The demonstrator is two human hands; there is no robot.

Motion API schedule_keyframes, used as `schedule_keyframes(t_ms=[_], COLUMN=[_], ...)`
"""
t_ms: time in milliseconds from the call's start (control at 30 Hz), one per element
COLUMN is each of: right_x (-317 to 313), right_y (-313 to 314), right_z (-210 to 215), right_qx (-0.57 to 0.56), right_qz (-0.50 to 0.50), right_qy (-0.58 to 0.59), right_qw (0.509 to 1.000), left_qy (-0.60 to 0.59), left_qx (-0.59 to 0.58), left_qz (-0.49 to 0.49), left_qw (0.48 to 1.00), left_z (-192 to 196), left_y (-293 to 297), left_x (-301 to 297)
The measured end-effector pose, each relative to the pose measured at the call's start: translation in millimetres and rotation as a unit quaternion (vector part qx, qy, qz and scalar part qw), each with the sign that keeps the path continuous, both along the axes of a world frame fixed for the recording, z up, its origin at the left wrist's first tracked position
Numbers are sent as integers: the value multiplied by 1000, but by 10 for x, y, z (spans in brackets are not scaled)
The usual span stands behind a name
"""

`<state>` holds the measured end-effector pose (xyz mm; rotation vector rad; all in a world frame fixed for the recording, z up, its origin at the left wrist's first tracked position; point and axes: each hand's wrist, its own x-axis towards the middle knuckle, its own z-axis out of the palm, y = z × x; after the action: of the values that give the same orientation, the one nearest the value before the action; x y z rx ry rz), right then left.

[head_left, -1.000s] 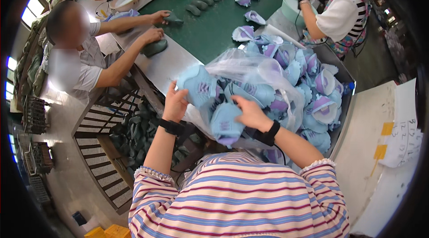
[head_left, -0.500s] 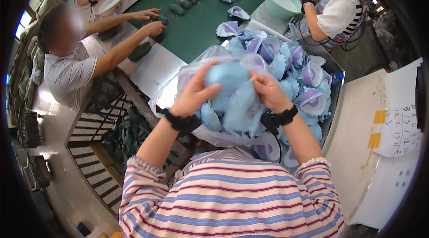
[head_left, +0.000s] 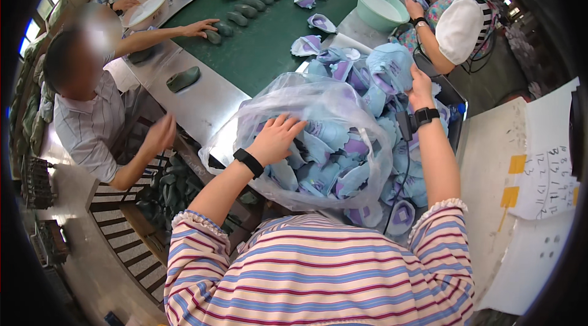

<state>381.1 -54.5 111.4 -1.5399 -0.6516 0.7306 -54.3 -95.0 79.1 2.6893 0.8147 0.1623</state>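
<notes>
Left hand lies flat and open on the clear plastic bag of blue shoe pieces; right hand pinches one blue piece above the heap. The slack bag could slump and spill pieces off the table. Beyond runs a green conveyor belt, with co-workers seated alongside.

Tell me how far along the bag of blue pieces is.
Done: many blue pieces lie loose in the bin beyond the clear plastic bag. In hand: the right hand lifts one blue piece while the left hand presses on the bag. Left: the bag looks well filled.
</notes>
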Motion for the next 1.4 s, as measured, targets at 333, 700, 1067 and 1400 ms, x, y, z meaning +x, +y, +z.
schedule_keyframes(t_ms=[333,700,1067,1400], right_x=[-1847,-2086,-2059,-1970], right_y=[-695,-1328,-1414,-1327], right_z=[691,53,18,-47], right_qx=[-2,-64,-72,-182], right_qz=[532,436,416,445], right_qy=[-359,-498,-465,-260], right_qw=[767,747,778,837], left_qy=[-52,-183,-461,-539], left_qx=[-124,-293,-515,-559], left_qz=[30,-30,281,312], left_qw=[990,938,666,548], left_z=[-508,-303,-97,-37], left_y=[428,164,103,147], left_x=[288,31,184,-148])
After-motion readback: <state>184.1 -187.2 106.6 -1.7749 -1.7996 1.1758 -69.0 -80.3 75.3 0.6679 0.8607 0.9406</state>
